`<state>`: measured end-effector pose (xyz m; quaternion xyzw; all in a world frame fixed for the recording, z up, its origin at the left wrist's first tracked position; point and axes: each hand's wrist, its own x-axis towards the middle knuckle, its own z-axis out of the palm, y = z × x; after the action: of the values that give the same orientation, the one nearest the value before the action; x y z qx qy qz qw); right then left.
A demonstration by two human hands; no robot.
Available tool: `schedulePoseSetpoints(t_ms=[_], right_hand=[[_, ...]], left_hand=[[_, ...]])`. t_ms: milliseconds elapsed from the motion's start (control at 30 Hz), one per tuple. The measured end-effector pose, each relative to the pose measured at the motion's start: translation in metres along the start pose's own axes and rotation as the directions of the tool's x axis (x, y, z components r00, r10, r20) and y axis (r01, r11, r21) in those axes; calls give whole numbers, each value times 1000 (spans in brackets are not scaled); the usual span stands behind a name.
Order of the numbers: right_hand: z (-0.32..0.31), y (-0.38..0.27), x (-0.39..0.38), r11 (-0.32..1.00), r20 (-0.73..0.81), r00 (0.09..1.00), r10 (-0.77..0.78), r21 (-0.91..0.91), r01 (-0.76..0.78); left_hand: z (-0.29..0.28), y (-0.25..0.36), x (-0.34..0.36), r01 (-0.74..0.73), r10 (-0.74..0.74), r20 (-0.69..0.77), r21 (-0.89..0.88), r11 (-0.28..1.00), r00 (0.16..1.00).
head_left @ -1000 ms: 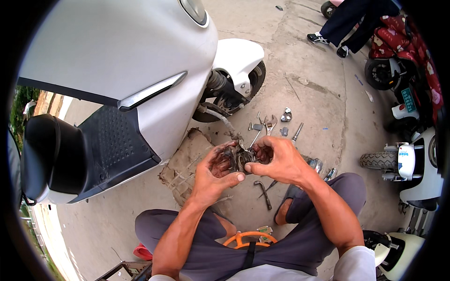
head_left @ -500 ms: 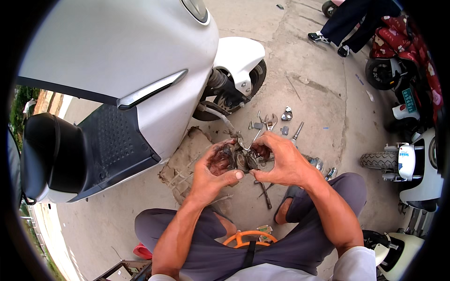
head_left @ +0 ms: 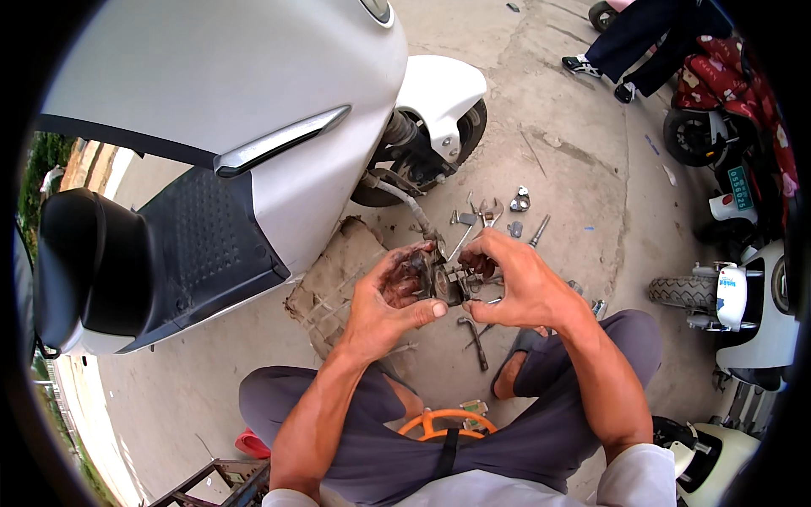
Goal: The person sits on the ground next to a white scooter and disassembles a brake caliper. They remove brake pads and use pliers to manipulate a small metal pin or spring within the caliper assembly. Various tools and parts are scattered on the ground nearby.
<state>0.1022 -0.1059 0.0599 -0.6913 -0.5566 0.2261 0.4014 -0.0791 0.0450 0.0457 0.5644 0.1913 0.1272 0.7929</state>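
Note:
A greasy dark metal part (head_left: pixel 443 284), which looks like a brake caliper, is held between my two hands, at the end of a grey hose (head_left: pixel 406 199) from the scooter's front wheel. My left hand (head_left: pixel 388 304), its fingers blackened, curls round the part's left side. My right hand (head_left: pixel 524 287) grips its right side with bent fingers and thumb. Just beyond them on the ground lie an adjustable wrench (head_left: pixel 492 211), a silver fitting (head_left: pixel 519 199) and a long-handled tool (head_left: pixel 538 232). An L-shaped wrench (head_left: pixel 477 342) lies below the part.
A white scooter (head_left: pixel 211 76) fills the upper left, beside a worn flat sheet (head_left: pixel 329 287). An orange stool (head_left: pixel 422 422) is under me. Parked scooters (head_left: pixel 743 304) line the right, where another person's legs and shoes (head_left: pixel 634 51) show at the top.
The metal part has turned slightly between my hands, and my right fingers and thumb have shifted on it. The view has moved a little, with the upper scene sitting slightly right.

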Motion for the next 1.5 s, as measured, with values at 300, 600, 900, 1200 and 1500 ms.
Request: schedulePoseSetpoints(t_ms=[300, 600, 900, 1200, 1500], right_hand=[[3, -3, 1, 986, 27, 987, 160, 52, -161], [-2, -19, 3, 939, 86, 939, 334, 61, -339], [2, -1, -5, 999, 47, 999, 4, -36, -2], [9, 1, -6, 997, 19, 997, 72, 4, -72], [7, -4, -4, 981, 54, 982, 182, 55, -185]], left_hand=[[-1, 3, -1, 22, -22, -5, 3, 1000, 1000], [0, 4, -1, 36, -36, -1, -12, 999, 999], [-2, 1, 0, 24, -24, -6, 5, 1000, 1000], [5, 4, -3, 118, -120, -60, -30, 993, 991], [-1, 3, -5, 67, -67, -26, 15, 998, 997]])
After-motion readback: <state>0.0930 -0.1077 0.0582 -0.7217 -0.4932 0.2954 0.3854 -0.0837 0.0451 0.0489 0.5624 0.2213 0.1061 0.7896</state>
